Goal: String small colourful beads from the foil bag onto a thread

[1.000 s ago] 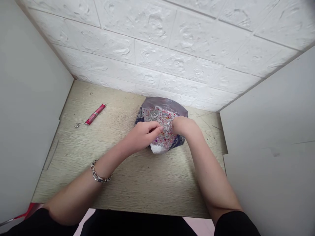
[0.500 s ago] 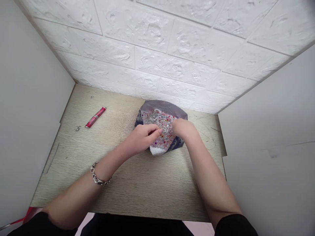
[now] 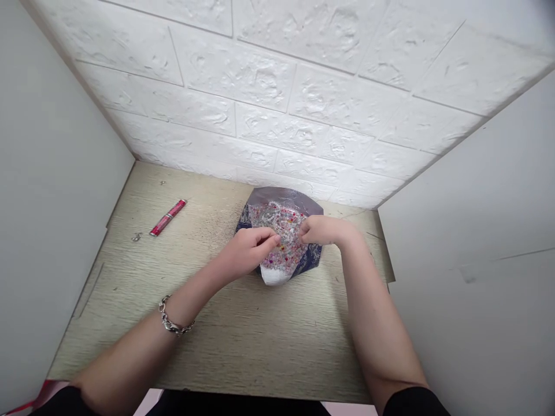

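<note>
An opened bag (image 3: pixel 286 198) with a grey and dark blue patterned surface lies near the wall. Small beads (image 3: pixel 284 263) in pink, red, white and clear fill its middle, with a pale strand curled among them. Over the left side of the beads, my left hand (image 3: pixel 251 249) is closed, thumb and index finger pinched; whatever is between the tips is too small to make out. My right hand (image 3: pixel 319 230) hovers at the right side of the beads with its fingers drawn together, and its fingertips are partly hidden. A chain bracelet (image 3: pixel 170 319) circles my left wrist.
On the left of the wooden tabletop (image 3: pixel 255 335) lies a red tube-shaped item (image 3: pixel 168 218) with a silver band. Small shiny metal pieces (image 3: pixel 137 237) lie near it. A white brick-patterned wall (image 3: pixel 260 127) stands behind, with pale panels at both sides.
My right hand has turned and drawn slightly up from the beads, so more of its fingers show. My left hand keeps its pinch. The whole view has shifted a little.
</note>
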A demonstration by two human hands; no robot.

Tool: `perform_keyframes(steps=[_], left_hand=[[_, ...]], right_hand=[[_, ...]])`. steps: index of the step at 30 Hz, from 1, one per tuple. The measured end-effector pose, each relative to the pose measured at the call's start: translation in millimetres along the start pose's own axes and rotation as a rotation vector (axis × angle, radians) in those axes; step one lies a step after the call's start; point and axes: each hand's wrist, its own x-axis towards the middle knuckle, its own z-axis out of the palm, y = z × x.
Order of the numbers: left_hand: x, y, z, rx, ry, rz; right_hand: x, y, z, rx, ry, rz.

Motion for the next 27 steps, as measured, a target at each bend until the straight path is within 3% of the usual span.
perform_keyframes(steps=[4, 15, 27], left_hand=[[0.0, 1.1, 0.6, -0.009, 0.003, 0.009], [-0.9, 1.1, 1.4, 0.056, -0.02, 0.024], [-1.4, 1.5, 1.5, 0.059, -0.018, 0.024]], right_hand=[[-2.1, 1.7, -0.3, 0.1, -0.011, -0.044], [-8.9, -11.9, 5.8, -0.121, 0.102, 0.209], [11.9, -20.1, 19.8, -0.122, 0.098, 0.342]])
